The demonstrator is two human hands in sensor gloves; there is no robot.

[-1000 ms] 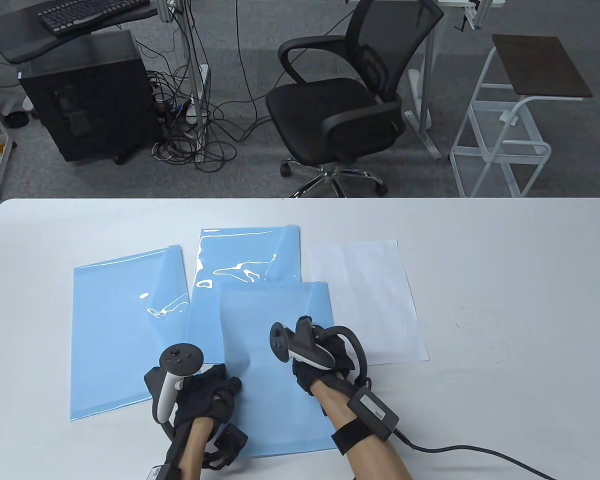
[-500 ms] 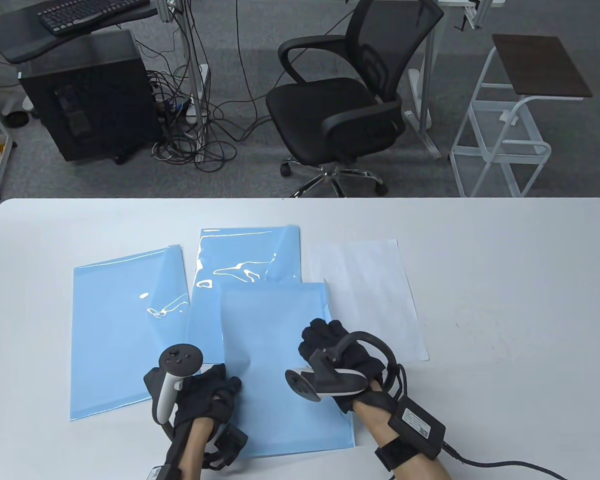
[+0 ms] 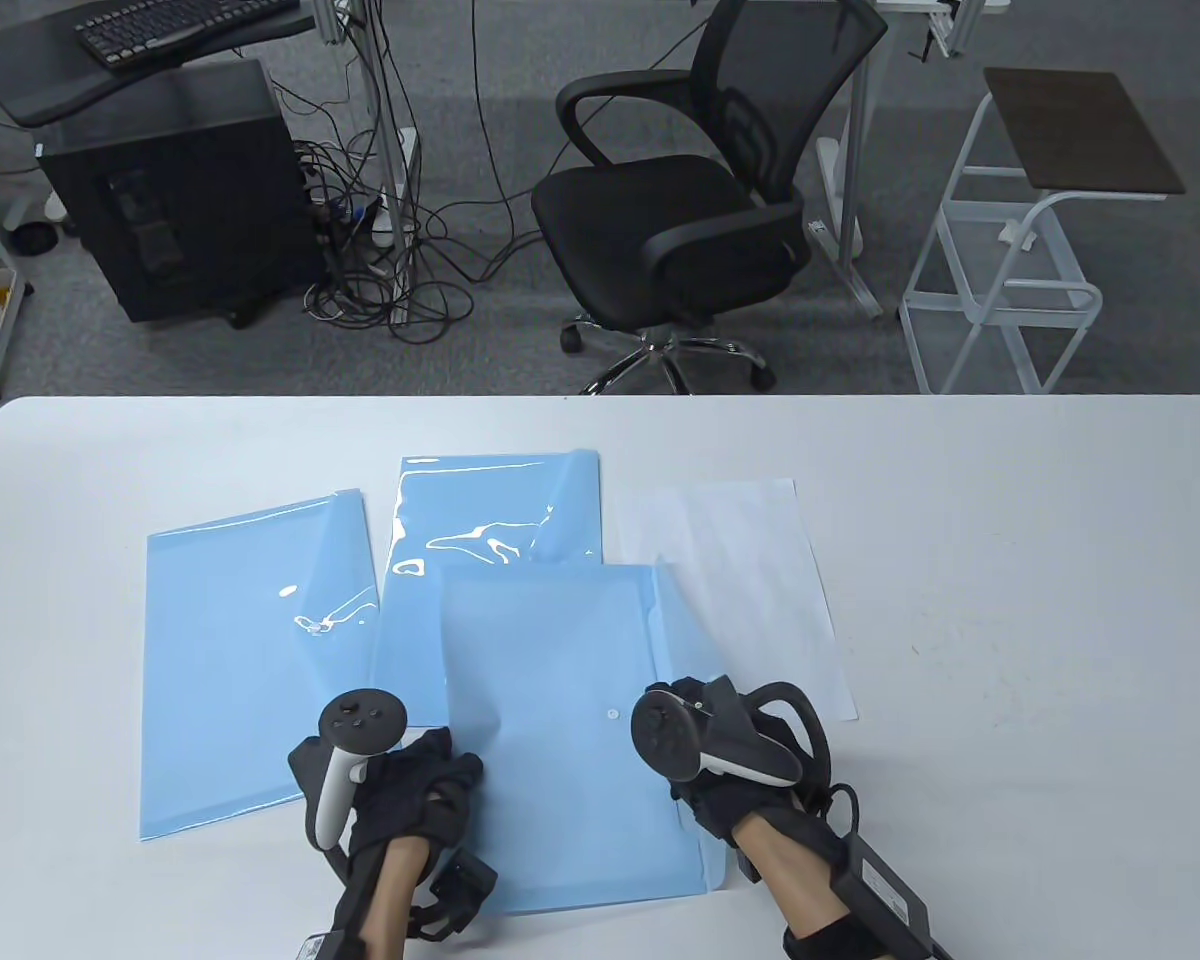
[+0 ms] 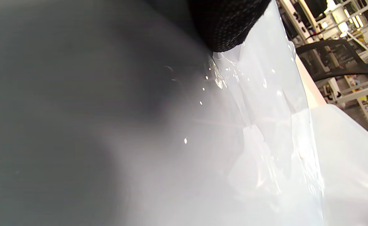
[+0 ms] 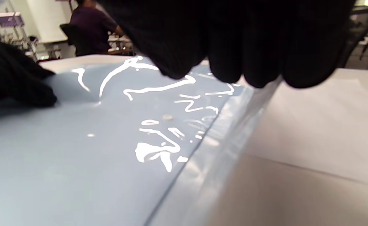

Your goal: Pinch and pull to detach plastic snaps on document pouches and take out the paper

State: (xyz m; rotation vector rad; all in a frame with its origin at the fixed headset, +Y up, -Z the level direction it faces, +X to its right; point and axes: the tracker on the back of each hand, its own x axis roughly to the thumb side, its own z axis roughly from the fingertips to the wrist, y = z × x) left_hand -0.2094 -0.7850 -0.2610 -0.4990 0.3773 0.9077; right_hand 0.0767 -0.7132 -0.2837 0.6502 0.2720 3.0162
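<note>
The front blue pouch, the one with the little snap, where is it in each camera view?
Table view: front blue pouch bottom centre, between both hands.
Left wrist view: pale glossy plastic, which pouch cannot be told.
Right wrist view: pouch fills left half.
Shared landmark: its snap.

Three pouches (image 3: 560, 730) lie overlapped on the table (image 3: 1010, 600), paper (image 3: 750, 590) to their right.

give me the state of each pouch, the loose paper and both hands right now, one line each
near pouch: flap opened out to the right, snap undone, a sheet seems to be inside
middle pouch: flat, partly under the near pouch
left pouch: flat on the table
loose paper: flat, its left edge under the opened flap
left hand: presses the near pouch's left edge
right hand: on the opened flap, grip hidden
</note>
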